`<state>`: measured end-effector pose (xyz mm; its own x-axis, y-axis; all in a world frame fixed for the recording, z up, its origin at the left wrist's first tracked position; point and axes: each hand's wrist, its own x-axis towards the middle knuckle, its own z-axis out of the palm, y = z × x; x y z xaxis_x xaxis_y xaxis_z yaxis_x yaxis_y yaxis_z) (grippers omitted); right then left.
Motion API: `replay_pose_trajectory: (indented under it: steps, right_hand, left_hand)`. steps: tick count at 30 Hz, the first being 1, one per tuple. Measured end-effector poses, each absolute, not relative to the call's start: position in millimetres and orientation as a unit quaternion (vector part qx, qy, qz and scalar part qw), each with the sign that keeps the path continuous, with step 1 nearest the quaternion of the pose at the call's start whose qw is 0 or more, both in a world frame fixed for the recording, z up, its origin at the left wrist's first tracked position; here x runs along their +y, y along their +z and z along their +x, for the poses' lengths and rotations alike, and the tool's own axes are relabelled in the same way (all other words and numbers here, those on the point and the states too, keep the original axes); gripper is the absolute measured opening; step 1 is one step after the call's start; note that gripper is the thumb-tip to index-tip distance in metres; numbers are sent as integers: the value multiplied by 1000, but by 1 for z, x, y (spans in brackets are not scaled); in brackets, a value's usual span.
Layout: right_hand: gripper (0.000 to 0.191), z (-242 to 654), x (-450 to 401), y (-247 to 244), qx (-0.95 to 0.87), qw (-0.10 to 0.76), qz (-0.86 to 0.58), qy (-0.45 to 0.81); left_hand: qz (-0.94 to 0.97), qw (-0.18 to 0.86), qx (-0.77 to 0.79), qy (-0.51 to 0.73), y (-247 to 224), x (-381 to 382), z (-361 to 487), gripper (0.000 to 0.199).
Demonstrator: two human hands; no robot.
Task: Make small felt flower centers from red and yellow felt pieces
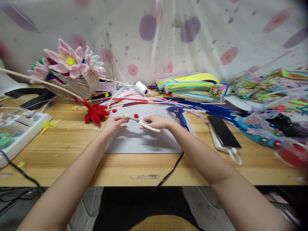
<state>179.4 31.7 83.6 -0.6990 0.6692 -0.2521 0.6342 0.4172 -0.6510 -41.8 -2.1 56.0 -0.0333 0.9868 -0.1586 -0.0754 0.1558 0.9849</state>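
We're working over the mat [144, 146] on the table [79, 170], both hands above its L half. Our L hand [117, 122] is narrow, thumb & fingers closing approx. on a small yellow bit [126, 115], over the mat's far L part; exact grip's too small to tell. Our R hand [156, 122] is holding scissors [137, 120] over mid-mat. Key relation: scissors are lying w/ long axis running roughly side to side across the mat, tips pointing L at the yellow bit, handles slanting twd the mat's near R. L hand's the nearer to the bit; can't tell if tips are touching it. Two red dots [136, 115] are resting on the mat's far L area, glue gun [179, 115] on its R side, red flower [95, 112] just beside its L edge.
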Motion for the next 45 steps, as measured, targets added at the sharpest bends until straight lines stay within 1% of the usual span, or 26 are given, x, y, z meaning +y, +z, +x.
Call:
replay_pose_trajectory:
  steps: [4,7,15,26,38,45]
  right_hand:
    - [52,171,37,81,-804,-1,-348,482]
    - [49,164,40,76,-790,-11,-329,517]
    - [50,151,46,66,-794,-17,-322,514]
    - [49,147,47,62,-804,-8,-332,493]
    - [50,137,50,57,-799,-16,-318,510]
    - [55,128,52,61,-804,-35,-329,494]
  left_hand:
    - [431,562,552,440,56,-5,-54,39]
    - [432,564,572,411,56,-7,-64,38]
    - [429,547,602,391,59,-7,-72,40]
    - [441,567,601,351,63,-2,-79,37]
    - [424,545,622,369,64,-5,-83,33]
    - [423,532,635,368,65,-6,-91,29]
